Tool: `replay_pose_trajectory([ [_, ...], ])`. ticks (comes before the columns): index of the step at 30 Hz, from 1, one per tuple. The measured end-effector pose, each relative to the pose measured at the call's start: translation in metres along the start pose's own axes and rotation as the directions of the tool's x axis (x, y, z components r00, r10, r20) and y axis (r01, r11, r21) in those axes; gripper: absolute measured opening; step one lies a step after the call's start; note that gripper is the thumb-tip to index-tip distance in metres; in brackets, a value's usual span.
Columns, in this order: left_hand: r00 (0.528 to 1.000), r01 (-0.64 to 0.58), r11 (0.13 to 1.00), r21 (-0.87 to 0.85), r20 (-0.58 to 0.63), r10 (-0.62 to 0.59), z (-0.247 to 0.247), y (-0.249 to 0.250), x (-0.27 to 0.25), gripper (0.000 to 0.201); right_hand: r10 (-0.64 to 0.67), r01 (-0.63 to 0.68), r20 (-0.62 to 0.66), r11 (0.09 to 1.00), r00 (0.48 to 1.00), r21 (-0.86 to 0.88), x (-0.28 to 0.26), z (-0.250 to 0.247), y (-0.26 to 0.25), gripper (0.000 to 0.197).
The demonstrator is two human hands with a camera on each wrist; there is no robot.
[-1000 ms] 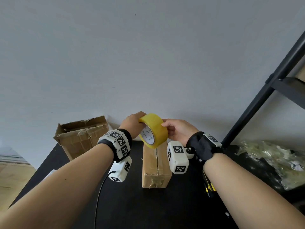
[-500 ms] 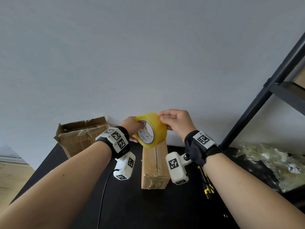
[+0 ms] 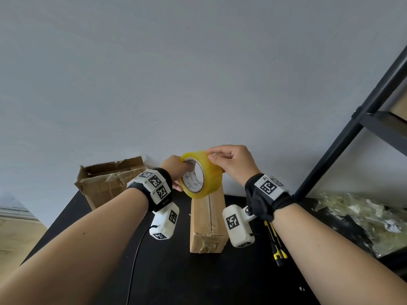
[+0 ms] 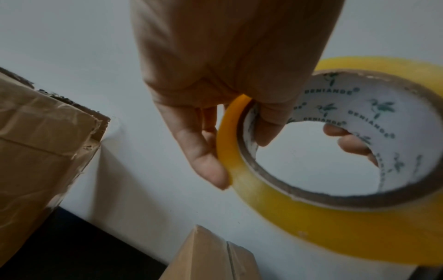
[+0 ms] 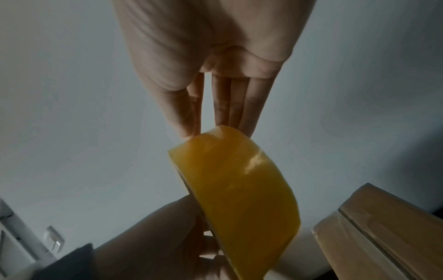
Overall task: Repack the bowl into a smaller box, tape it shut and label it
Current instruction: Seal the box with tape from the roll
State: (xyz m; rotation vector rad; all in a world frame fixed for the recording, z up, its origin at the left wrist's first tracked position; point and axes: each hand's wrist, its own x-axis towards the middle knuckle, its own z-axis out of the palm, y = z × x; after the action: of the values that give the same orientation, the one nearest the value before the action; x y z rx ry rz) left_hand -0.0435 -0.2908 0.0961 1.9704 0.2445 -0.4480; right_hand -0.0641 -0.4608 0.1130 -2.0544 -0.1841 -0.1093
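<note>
Black surface (image 3: 176,271) against a pale wall (image 3: 198,73); dark shelf frame (image 3: 343,137) at right, a heap of clear plastic wrap (image 3: 363,219) at its foot. Torn open box (image 3: 105,181) at back left, flaps ragged. Small box (image 3: 207,219) closed at centre of surface, lying lengthwise away from the viewer, glossy tape along its top seam and crumpled over the near end. Bowl not seen. Yellow tape roll (image 3: 201,175) held in the air above the small box's far end, not touching it. Left hand (image 3: 176,170) grips the roll, thumb inside the core, fingers curled on the outer rim. Right hand (image 3: 233,164) pinches the roll's top edge between thumb and fingertips. Yellow-and-black tool (image 3: 276,245) lies on the surface under the right wrist.
</note>
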Motion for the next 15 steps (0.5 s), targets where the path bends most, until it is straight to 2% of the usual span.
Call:
replay_pose_trajectory([
  [6, 0.999, -0.024, 1.000, -0.014, -0.041, 0.023, -0.005, -0.001, 0.001, 0.009, -0.038, 0.038, -0.026, 0.999, 0.999, -0.020, -0.001, 0.003, -0.007, 0.009],
  [9, 0.999, -0.039, 0.999, -0.007, -0.036, 0.039, -0.007, 0.000, 0.003, 0.017, -0.043, 0.042, -0.039, 0.999, 0.998, -0.027, -0.001, 0.004, -0.010, 0.006],
  [15, 0.998, -0.043, 0.998, -0.035, -0.047, 0.041, -0.009, -0.001, 0.002, 0.013, -0.108, 0.103, -0.070, 0.992, 0.992, -0.078, -0.001, 0.009, -0.016, 0.013],
])
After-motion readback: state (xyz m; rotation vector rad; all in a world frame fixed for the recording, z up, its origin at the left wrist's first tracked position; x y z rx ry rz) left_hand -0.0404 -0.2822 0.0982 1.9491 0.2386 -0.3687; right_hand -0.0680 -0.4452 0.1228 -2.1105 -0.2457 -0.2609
